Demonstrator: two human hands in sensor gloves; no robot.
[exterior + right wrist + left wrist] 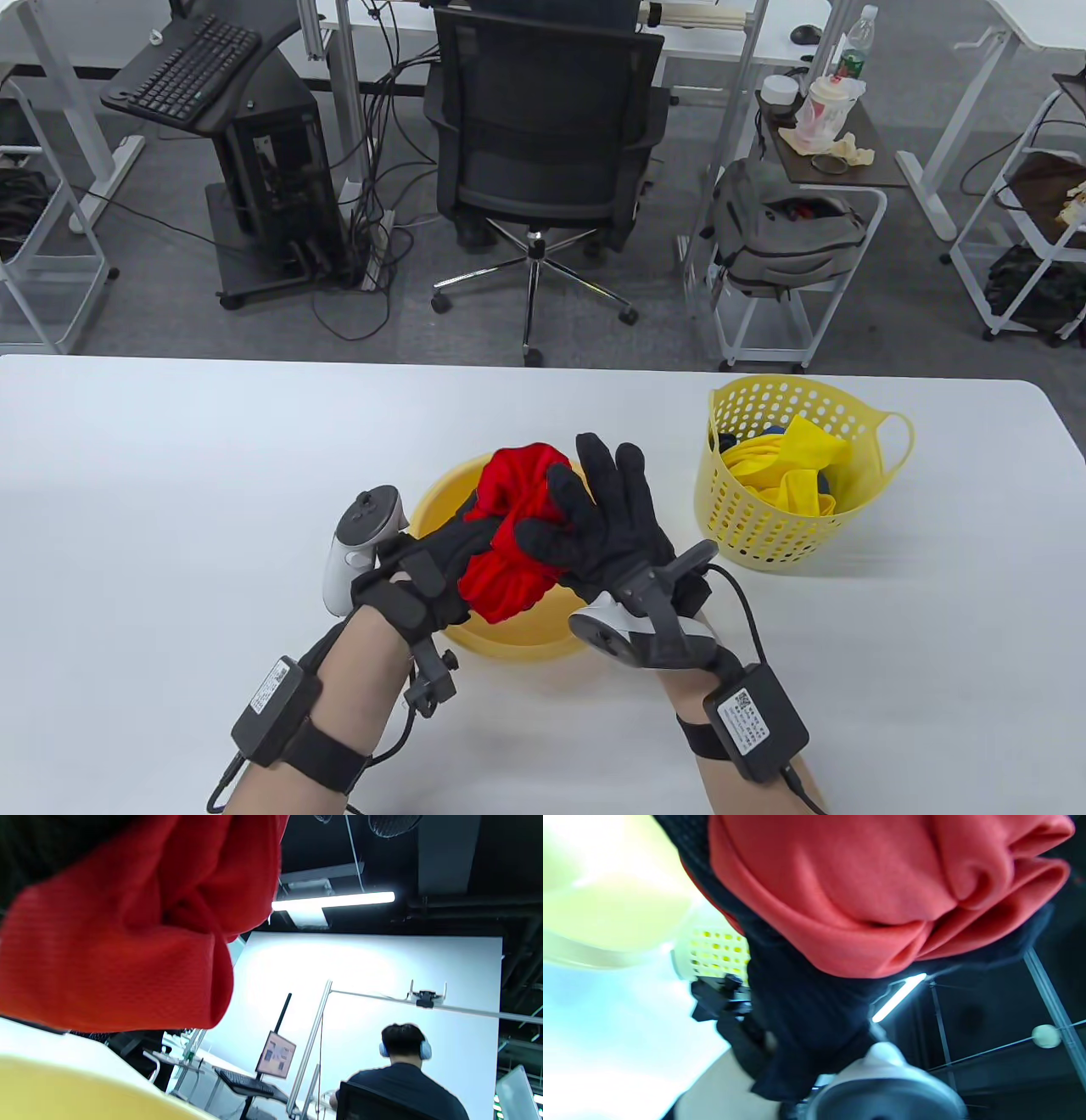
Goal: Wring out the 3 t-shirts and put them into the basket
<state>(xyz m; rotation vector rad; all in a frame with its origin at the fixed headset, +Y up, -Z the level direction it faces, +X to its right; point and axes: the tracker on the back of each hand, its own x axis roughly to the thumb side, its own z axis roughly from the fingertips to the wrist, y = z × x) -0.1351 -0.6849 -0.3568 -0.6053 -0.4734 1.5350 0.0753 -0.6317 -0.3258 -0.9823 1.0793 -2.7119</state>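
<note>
left hand (424,577): grips bunched red cloth t-shirt (509,535) | right hand (607,531): grips same t-shirt | position: above round yellow plastic basin (517,641) | yellow perforated plastic basket (789,526): holds yellow cloth

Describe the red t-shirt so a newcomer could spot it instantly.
On the white table, find the yellow basin left of the perforated yellow basket. Bunched above the basin, gripped between both gloved hands, is the red t-shirt, the only red cloth; the basket's is yellow.
</note>
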